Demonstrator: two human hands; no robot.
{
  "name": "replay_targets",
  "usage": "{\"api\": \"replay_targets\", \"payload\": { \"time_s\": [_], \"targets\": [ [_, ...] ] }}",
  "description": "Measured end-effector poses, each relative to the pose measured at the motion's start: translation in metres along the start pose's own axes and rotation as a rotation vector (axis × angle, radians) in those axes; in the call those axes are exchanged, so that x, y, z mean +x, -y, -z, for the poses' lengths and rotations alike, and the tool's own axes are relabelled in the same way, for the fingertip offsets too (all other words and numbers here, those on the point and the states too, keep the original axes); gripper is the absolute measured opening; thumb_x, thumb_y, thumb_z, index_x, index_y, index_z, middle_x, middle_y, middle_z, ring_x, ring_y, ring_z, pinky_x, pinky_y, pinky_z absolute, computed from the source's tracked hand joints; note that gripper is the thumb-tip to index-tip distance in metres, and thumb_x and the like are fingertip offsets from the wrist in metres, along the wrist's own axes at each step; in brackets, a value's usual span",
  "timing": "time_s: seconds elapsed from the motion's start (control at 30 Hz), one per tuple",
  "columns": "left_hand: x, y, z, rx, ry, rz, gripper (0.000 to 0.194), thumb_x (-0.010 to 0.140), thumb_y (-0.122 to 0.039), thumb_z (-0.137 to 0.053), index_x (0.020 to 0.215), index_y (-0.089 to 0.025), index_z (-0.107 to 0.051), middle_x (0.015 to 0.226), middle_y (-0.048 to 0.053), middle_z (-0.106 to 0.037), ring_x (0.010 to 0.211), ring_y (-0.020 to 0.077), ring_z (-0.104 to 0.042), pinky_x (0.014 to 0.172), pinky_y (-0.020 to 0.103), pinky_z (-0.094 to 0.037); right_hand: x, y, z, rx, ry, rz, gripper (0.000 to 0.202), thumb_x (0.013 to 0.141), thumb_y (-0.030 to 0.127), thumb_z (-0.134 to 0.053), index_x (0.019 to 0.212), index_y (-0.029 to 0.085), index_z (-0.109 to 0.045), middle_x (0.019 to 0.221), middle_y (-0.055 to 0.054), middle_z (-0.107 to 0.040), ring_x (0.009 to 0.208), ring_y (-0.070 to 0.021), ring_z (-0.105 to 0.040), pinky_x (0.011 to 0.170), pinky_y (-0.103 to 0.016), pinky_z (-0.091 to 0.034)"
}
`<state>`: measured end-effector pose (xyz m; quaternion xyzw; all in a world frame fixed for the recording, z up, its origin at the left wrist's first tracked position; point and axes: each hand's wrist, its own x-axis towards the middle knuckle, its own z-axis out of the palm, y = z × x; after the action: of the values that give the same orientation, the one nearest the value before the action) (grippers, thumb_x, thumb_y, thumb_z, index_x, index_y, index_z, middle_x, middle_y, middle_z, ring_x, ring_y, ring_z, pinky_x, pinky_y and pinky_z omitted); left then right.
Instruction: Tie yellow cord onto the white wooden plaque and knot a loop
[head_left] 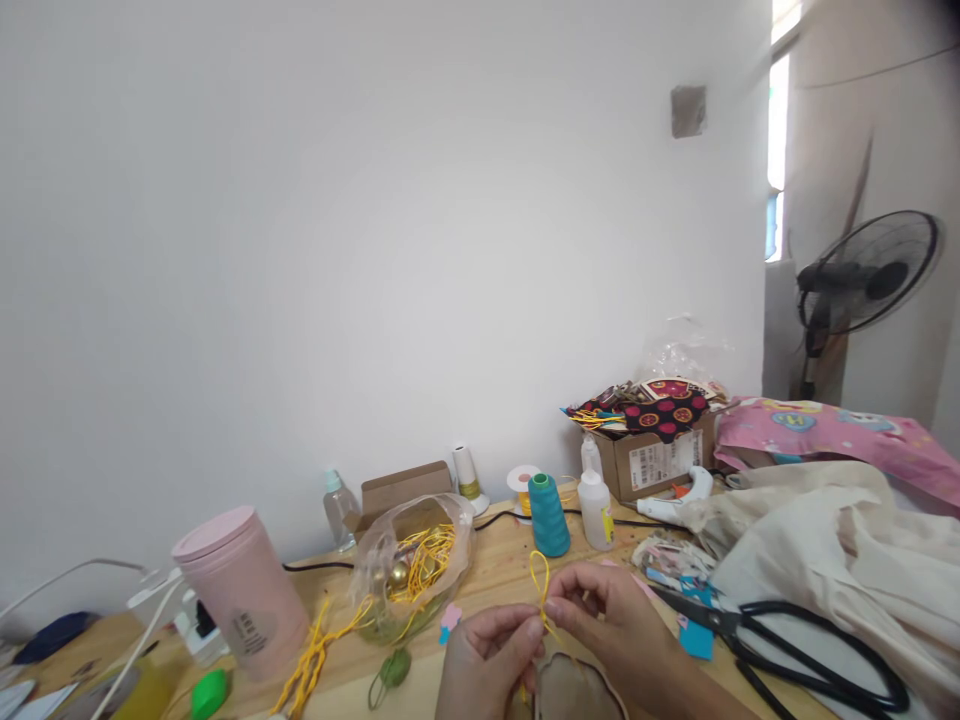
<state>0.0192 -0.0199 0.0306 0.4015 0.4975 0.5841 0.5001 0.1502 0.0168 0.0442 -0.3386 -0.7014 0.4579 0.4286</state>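
Both my hands meet at the front of the wooden table, pinching one yellow cord (pixel 539 572) whose loop stands up above the fingertips. My left hand (pixel 487 655) has thumb and forefinger closed on the cord from the left. From the right, my right hand (pixel 607 610) pinches the cord just below the loop. Under the hands lies a flat beige piece with a dark scalloped edge (pixel 577 690), partly cut off by the frame. A small green ball with a cord loop (pixel 394 668) rests left of my left hand.
Black-handled scissors (pixel 814 650) lie to the right beside cream cloth (pixel 817 530). Behind stand a teal thread cone (pixel 550 520), a glue bottle (pixel 596 510) and a filled cardboard box (pixel 637 462). Leftward are a plastic bag of yellow cords (pixel 367 560) and a pink canister (pixel 244 590).
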Motion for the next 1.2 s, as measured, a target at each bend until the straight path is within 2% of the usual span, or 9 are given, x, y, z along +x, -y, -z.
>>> {"api": "replay_targets", "payload": {
  "time_s": [0.2,0.37,0.57,0.8,1.03,1.2],
  "targets": [
    [0.0,-0.001,0.0,-0.081,-0.023,-0.019,0.019,0.044,-0.027,-0.072,0.052,-0.011,-0.067,0.039,-0.002,-0.055,0.032,0.0042,-0.043,0.034,0.014,-0.031,-0.003,0.006,0.001,-0.108,-0.013,-0.04,0.017,0.066,0.027,-0.051,0.054,0.014,-0.055,0.045,0.005,-0.04,0.045,-0.0068,-0.034,0.04,-0.017,-0.026],
    [0.001,0.0,0.001,-0.091,-0.011,-0.019,0.018,0.046,-0.027,-0.072,0.053,-0.011,-0.067,0.038,-0.002,-0.055,0.032,0.0036,-0.041,0.034,0.014,-0.03,-0.003,0.003,0.0,-0.191,-0.01,-0.007,0.016,0.063,0.029,-0.055,0.057,0.015,-0.058,0.043,0.006,-0.035,0.044,-0.0071,-0.031,0.04,-0.018,-0.023],
    [0.001,0.001,0.0,-0.095,0.01,0.008,0.019,0.046,-0.028,-0.072,0.054,-0.011,-0.067,0.038,-0.002,-0.054,0.032,0.0028,-0.04,0.034,0.014,-0.028,-0.002,0.001,-0.002,-0.064,0.01,-0.029,0.015,0.065,0.025,-0.051,0.055,0.014,-0.055,0.045,0.006,-0.037,0.045,-0.007,-0.032,0.042,-0.018,-0.024],
    [-0.001,-0.002,-0.001,-0.088,0.05,0.034,0.021,0.047,-0.03,-0.071,0.052,-0.01,-0.066,0.039,-0.002,-0.052,0.029,0.0013,-0.035,0.032,0.015,-0.02,-0.002,-0.001,-0.001,0.076,0.023,-0.056,0.019,0.064,0.031,-0.053,0.054,0.014,-0.054,0.046,0.005,-0.043,0.046,-0.0071,-0.035,0.043,-0.017,-0.028],
    [0.0,0.001,0.0,-0.148,0.051,0.087,0.024,0.044,-0.031,-0.072,0.049,-0.01,-0.063,0.035,-0.005,-0.046,0.026,-0.0019,-0.026,0.03,0.013,-0.011,-0.001,0.001,-0.002,0.02,0.02,-0.097,0.016,0.061,0.027,-0.055,0.052,0.014,-0.053,0.045,0.006,-0.038,0.045,-0.0067,-0.032,0.041,-0.017,-0.025],
    [0.0,0.001,0.002,-0.203,0.103,0.118,0.022,0.045,-0.029,-0.072,0.047,-0.01,-0.061,0.034,-0.006,-0.045,0.026,-0.0027,-0.025,0.029,0.013,-0.01,0.0,-0.005,-0.003,0.127,0.064,-0.055,0.014,0.06,0.027,-0.058,0.059,0.014,-0.053,0.046,0.007,-0.034,0.045,-0.0058,-0.029,0.041,-0.017,-0.022]
  ]
}}
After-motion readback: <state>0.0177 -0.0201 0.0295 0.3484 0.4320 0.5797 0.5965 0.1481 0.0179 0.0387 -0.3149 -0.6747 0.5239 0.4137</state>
